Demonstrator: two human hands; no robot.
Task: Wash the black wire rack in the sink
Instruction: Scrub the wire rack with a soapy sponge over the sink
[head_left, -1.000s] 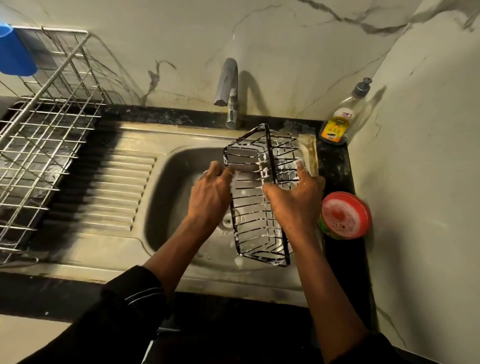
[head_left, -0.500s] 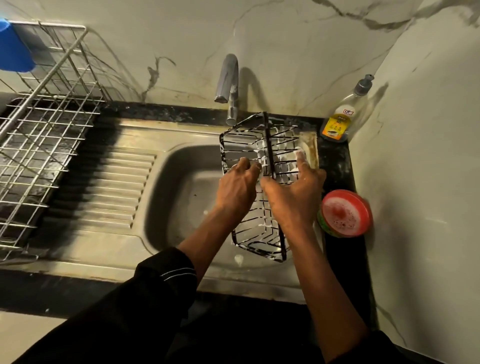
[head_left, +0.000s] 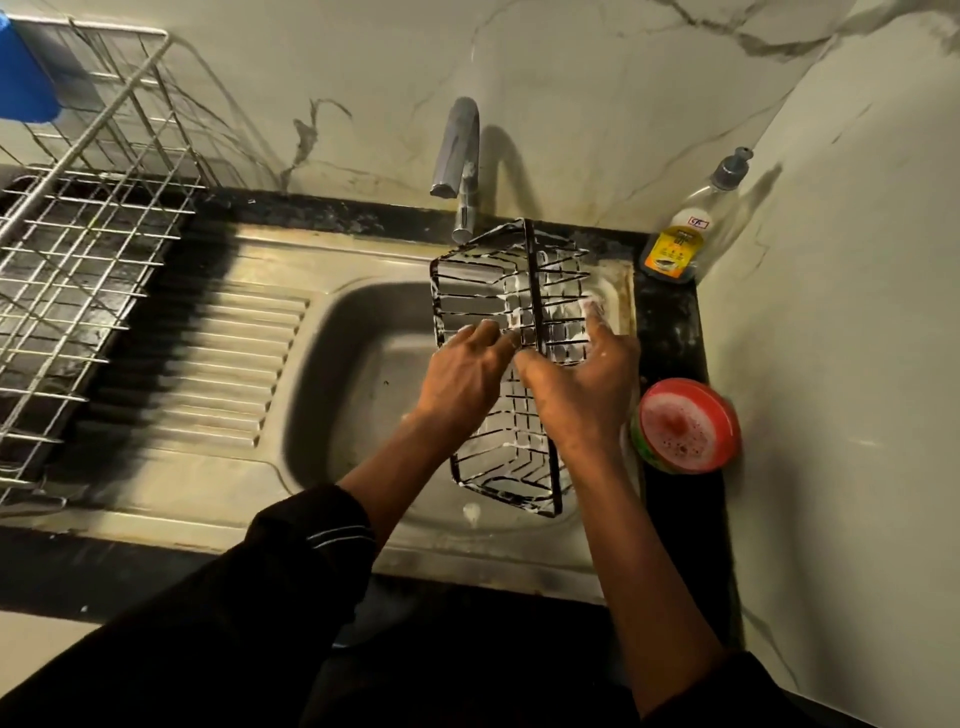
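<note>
"Presently, where is the black wire rack (head_left: 531, 270)?"
"Soapy, tilted over the sink (head_left: 337, 389) (right side)."
"Fingers?"
"Right hand (head_left: 587, 384) grips it; left hand (head_left: 462, 384) fingers lie nearly straight on its wires."

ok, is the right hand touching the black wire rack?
Touching. The head view shows the right hand gripping the black wire rack, thumb at its thick bar and soapy fingers curled round its right side.

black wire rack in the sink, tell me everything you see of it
A box-shaped basket of thin, metal-looking wires with one thicker bar, the black wire rack is streaked with white foam. It stands tilted on end in the sink, top near the tap. The left hand touches its wires; the right hand holds its side.
</note>
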